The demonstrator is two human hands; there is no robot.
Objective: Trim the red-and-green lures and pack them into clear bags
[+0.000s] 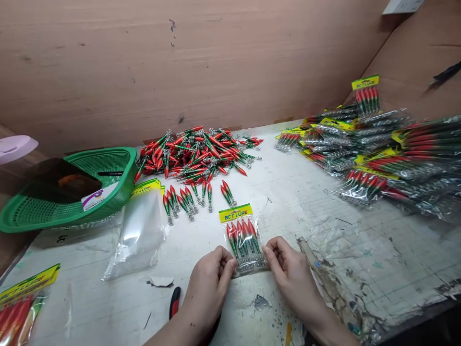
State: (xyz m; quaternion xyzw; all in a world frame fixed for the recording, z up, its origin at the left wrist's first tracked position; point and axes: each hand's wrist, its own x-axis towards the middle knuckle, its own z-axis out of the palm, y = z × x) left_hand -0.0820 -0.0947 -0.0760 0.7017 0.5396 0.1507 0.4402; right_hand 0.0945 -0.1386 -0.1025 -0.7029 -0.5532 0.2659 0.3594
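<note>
A clear plastic bag of fishing lures (243, 240) with a yellow and green header lies on the table in front of me. Several red and green lures sit side by side in it, hooks toward me. My left hand (212, 278) pinches the bag's lower left corner between thumb and fingers. At its lower right edge, my right hand (288, 269) grips the bag the same way. Just beyond the bag, small groups of loose lures (187, 199) lie on the white tabletop. Farther back is a large heap of loose lures (198, 154).
A stack of flat bags (139, 230) lies left of centre, by a green basket (126, 178) holding dark items and a card. Filled lure bags (374, 154) are piled at right. Another bag (21, 302) lies front left. A red-and-black tool handle (175, 302) shows beside my left forearm.
</note>
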